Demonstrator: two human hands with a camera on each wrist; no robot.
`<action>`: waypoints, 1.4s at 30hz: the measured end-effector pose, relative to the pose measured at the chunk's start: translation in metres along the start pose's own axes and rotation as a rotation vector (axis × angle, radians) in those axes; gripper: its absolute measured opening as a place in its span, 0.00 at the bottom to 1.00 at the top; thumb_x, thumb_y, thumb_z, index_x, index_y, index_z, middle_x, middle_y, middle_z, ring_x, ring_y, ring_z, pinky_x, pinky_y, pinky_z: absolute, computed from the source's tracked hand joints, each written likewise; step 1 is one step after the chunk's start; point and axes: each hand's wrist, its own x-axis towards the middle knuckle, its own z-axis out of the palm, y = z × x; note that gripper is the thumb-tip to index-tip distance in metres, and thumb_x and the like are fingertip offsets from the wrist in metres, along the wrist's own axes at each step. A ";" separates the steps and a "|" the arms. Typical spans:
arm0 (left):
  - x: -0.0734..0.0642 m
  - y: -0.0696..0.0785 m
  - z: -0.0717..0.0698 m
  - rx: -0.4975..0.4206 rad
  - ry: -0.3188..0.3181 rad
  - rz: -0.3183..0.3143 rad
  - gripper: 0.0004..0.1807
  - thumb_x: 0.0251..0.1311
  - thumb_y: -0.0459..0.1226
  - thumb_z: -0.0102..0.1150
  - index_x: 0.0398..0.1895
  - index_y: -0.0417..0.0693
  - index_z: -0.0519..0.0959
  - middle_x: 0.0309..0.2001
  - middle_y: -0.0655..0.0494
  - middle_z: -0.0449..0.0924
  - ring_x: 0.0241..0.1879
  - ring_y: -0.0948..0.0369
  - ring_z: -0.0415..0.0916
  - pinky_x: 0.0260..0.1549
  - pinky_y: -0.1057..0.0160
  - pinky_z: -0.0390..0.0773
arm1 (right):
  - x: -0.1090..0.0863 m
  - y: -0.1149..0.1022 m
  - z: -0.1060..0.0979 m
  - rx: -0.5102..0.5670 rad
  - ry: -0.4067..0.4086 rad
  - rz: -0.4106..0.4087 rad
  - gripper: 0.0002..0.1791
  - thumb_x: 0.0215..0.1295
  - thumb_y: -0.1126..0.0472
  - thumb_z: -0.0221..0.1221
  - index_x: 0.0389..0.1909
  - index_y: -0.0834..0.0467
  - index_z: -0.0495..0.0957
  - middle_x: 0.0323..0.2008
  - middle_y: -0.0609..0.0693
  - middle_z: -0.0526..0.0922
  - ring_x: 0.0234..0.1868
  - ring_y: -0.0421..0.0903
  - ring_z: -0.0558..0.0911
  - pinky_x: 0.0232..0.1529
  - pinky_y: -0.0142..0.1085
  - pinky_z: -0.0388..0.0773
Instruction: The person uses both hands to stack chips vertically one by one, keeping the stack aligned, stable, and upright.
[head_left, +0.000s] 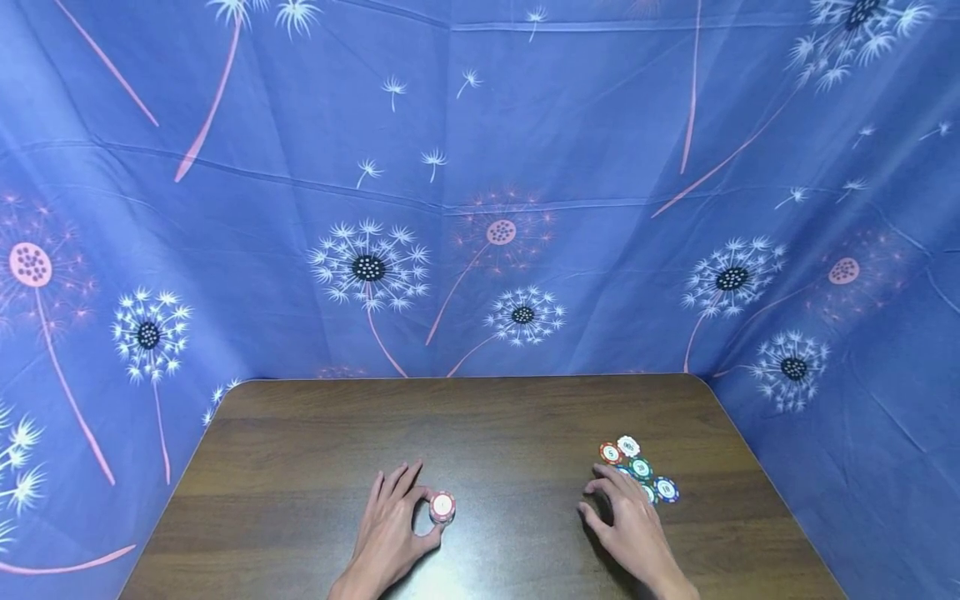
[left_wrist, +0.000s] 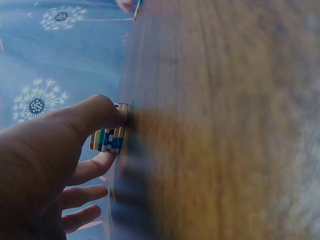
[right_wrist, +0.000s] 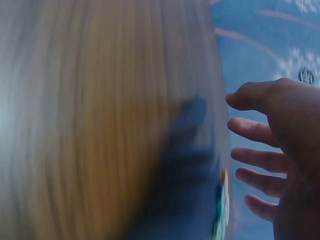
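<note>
Red-topped poker-chip stack (head_left: pixel 442 506), pinched by left hand (head_left: pixel 392 518), could shear if squeezed unevenly; right hand (head_left: pixel 632 523), slack and empty, could scatter three-o'clock loose chips (head_left: pixel 641 468) if lowered.

Curtained booth; dandelion-print cloth (head_left: pixel 570 125) around wood-grain table (head_left: pixel 517 442)

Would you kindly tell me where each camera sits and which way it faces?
Head: worn on the head, facing forward and down at the table and blue cloth; the left hand and right hand show.
Left wrist: worn there, facing the chip stack, which the left hand, in view, pinches.
Right wrist: worn there, facing the table and loose chips; the right hand shows.
Shared: the head and left wrist views both show the chip stack.
</note>
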 end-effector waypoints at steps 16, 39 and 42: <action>0.000 -0.002 0.001 -0.003 0.014 -0.003 0.19 0.39 0.49 0.81 0.35 0.56 0.85 0.68 0.43 0.80 0.69 0.42 0.74 0.70 0.31 0.67 | -0.003 0.086 -0.049 -0.031 -0.145 0.159 0.26 0.46 0.63 0.81 0.47 0.64 0.84 0.61 0.74 0.78 0.66 0.76 0.72 0.60 0.75 0.66; 0.000 0.001 -0.002 -0.009 -0.029 -0.023 0.19 0.41 0.49 0.80 0.37 0.57 0.85 0.70 0.44 0.79 0.71 0.42 0.73 0.73 0.32 0.65 | 0.001 0.121 -0.071 -0.046 -0.321 0.226 0.24 0.45 0.60 0.81 0.44 0.59 0.83 0.60 0.81 0.76 0.66 0.84 0.68 0.58 0.80 0.64; 0.000 0.001 -0.002 -0.012 -0.029 -0.024 0.19 0.41 0.49 0.80 0.36 0.57 0.85 0.70 0.43 0.79 0.71 0.42 0.73 0.72 0.32 0.65 | 0.000 0.120 -0.072 -0.046 -0.317 0.231 0.24 0.46 0.60 0.81 0.43 0.59 0.83 0.59 0.81 0.76 0.65 0.84 0.68 0.59 0.80 0.62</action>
